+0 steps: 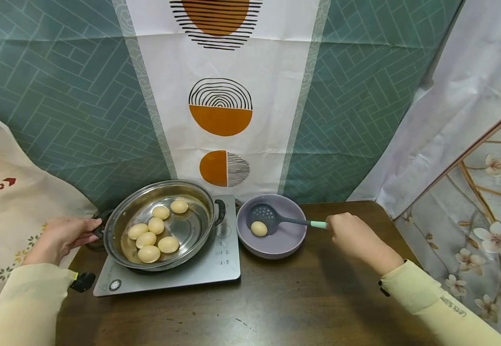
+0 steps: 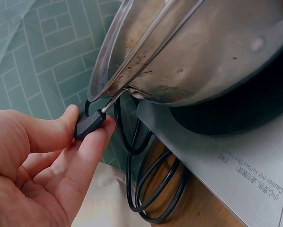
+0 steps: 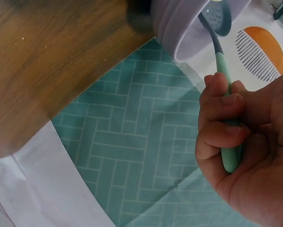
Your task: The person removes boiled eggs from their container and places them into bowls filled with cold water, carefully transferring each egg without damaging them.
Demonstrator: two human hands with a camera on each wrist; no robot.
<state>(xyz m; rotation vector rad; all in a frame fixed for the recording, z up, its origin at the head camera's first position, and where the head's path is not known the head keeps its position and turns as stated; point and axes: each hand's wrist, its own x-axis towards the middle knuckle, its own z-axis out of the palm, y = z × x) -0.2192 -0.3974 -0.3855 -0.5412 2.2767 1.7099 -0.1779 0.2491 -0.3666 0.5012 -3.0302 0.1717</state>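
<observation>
At the left, my left hand (image 1: 66, 235) pinches the black side handle (image 2: 89, 124) of a wide steel pan (image 1: 116, 240) between thumb and fingers. Several pale brown eggs (image 1: 168, 244) lie in the pan, which looks to hold shallow liquid. My right hand (image 1: 354, 235) grips the mint-green handle (image 3: 230, 158) of a dark grey skimmer (image 1: 263, 212), its fingers curled round it. The skimmer's perforated head is inside a mauve bowl (image 1: 285, 247). One egg (image 1: 259, 228) sits on that head, within the bowl.
Beneath the pan is a silver induction cooker (image 1: 220, 269) on a dark wooden table (image 1: 250, 312). Black cable loops (image 2: 163, 201) hang beside the cooker. Behind stands a green and white patterned cloth (image 1: 354, 120), with other curtains at both sides. The pan's right handle (image 1: 220, 212) points toward the bowl.
</observation>
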